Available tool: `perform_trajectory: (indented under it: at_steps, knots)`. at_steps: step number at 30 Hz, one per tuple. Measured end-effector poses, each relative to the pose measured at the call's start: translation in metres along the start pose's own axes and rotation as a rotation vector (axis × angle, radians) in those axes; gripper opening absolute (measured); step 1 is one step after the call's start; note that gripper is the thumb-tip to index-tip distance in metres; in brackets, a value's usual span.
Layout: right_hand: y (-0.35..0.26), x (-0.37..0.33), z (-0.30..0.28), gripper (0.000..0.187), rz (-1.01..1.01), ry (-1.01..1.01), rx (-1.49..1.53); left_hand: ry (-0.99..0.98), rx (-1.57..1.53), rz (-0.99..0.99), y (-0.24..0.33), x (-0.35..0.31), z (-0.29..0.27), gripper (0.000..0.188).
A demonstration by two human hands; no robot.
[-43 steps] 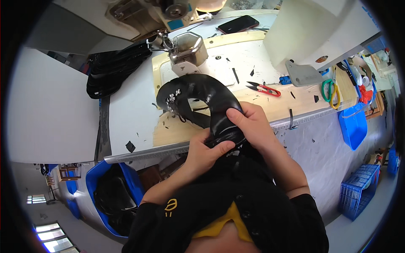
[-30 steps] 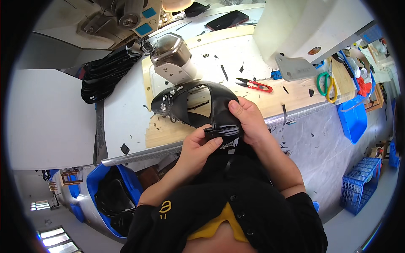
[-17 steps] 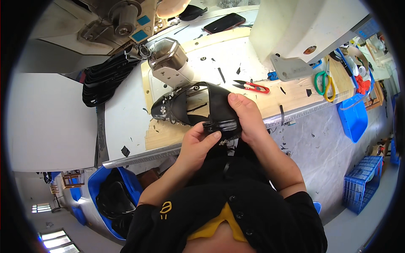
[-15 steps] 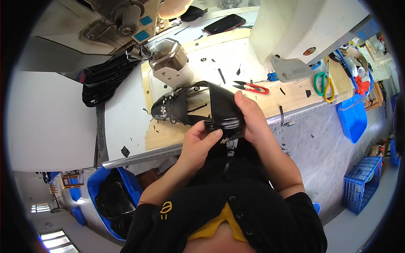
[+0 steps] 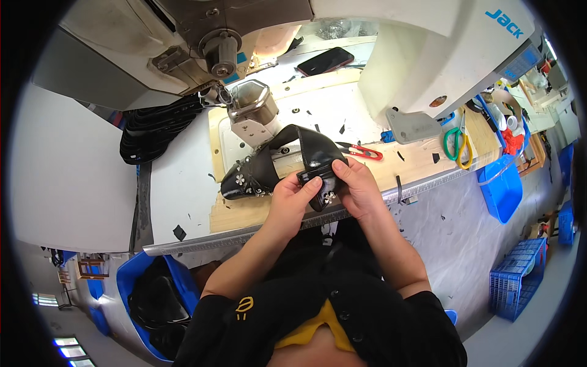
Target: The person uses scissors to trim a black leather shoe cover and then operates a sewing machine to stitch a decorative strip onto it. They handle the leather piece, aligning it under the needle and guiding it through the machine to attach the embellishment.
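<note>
Both hands hold a black glossy shoe upper decorated with silvery flower and bead trim. Its left end lies beside the metal post of a sewing machine, and its opening shows the table through it. My left hand pinches the near edge, thumb on top. On the right, my right hand grips the bent-over part, thumb pressed on the shiny black surface and fingers beneath. A flower trim shows between the hands. Red-handled thread snips lie just beyond the right hand, partly hidden by the upper.
The machine head overhangs at upper left, its white column at right. Stacked black pieces lie left of the post. Green-and-yellow scissors and a phone rest on the table. A blue bin stands below left.
The right part of the upper has been bent over toward me, bringing a flower trim up between the hands. My right hand has moved down and inward, closer to my left. The view has shifted slightly.
</note>
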State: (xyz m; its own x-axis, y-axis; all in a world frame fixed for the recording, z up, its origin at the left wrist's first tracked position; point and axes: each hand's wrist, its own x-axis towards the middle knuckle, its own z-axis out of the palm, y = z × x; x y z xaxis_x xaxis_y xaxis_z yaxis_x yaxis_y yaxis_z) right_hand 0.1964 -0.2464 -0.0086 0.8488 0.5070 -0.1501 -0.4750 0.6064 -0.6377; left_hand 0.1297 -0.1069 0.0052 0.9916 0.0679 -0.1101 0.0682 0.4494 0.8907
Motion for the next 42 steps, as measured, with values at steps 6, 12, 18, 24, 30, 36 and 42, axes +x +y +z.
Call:
perform_trajectory:
  at_steps: [6, 12, 18, 24, 30, 36, 42]
  knots:
    - [0.004, 0.001, -0.002, 0.021, -0.05, -0.016, -0.024, 0.032, 0.004, 0.022, -0.005, 0.002, -0.002, 0.018]
    - [0.012, 0.0, -0.001, 0.022, -0.109, -0.138, -0.148, 0.108, -0.028, 0.15, -0.001, -0.002, -0.01, 0.017]
    - [0.057, -0.003, 0.039, 0.022, 0.12, -0.33, -0.126, 0.284, 0.255, 0.275, 0.049, -0.026, -0.065, 0.014]
    - [0.099, 0.007, 0.087, 0.022, 0.346, -0.493, -0.069, 0.403, 0.292, 0.269, 0.095, -0.077, -0.109, 0.018]
    - [0.13, 0.004, 0.104, 0.022, 0.529, -0.539, -0.005, 0.477, 0.167, 0.321, 0.094, -0.103, -0.128, 0.018]
    - [0.133, 0.01, 0.092, 0.027, 0.439, -0.588, -0.034, 0.454, 0.643, 0.372, 0.096, -0.115, -0.107, 0.015]
    - [0.086, 0.011, 0.092, 0.058, 0.273, -0.424, -0.119, 0.352, 1.669, 0.781, 0.092, -0.124, -0.1, 0.024]
